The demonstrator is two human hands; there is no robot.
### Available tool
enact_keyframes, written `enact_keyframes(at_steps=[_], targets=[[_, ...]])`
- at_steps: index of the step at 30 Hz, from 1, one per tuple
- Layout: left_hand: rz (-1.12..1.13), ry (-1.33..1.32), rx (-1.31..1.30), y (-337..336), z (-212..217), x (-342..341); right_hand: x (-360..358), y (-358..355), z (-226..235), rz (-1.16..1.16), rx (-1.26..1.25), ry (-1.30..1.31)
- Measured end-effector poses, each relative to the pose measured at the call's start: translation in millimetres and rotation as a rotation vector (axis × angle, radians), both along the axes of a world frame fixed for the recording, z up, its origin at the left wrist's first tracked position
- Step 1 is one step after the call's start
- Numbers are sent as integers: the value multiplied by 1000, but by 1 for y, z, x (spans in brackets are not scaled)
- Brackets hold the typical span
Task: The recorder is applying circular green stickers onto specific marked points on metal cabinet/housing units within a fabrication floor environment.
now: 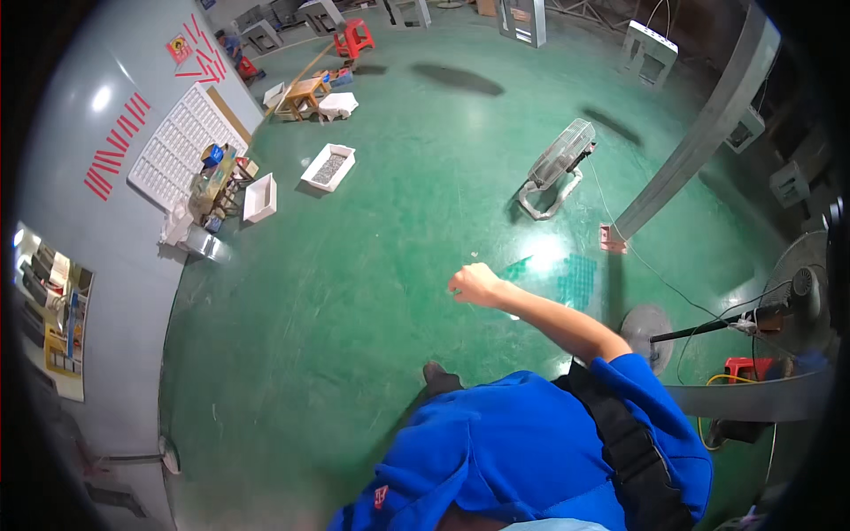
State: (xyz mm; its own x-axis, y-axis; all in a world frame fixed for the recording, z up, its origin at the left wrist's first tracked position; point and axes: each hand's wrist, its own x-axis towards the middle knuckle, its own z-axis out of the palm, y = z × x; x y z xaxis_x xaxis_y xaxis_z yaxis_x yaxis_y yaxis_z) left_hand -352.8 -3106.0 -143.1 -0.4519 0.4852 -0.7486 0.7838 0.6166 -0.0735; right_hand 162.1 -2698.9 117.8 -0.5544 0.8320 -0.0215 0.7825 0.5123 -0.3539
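My right hand (475, 284) reaches across in front of me at the end of my bare forearm, above the green floor (354, 292). Its fingers are curled in loosely, and nothing shows in them. The hand touches nothing that I can see. My left hand is out of view; on that side only the blue shirt (522, 442) shows, with a dark shoe (434, 370) stepping out ahead of it.
A floor fan (562, 155) stands ahead to the right, near a grey post (686, 142). Cables and a pedestal fan (797, 283) lie closer on the right. White trays (259, 198), a cluttered small table (212, 190) and a red stool (354, 38) stand left, near the wall.
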Motion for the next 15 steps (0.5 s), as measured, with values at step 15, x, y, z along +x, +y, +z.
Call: enact_keyframes(at_steps=[15], targets=[[-138,-763,907,856,78,183,154,229,-143,-943,-298,1]])
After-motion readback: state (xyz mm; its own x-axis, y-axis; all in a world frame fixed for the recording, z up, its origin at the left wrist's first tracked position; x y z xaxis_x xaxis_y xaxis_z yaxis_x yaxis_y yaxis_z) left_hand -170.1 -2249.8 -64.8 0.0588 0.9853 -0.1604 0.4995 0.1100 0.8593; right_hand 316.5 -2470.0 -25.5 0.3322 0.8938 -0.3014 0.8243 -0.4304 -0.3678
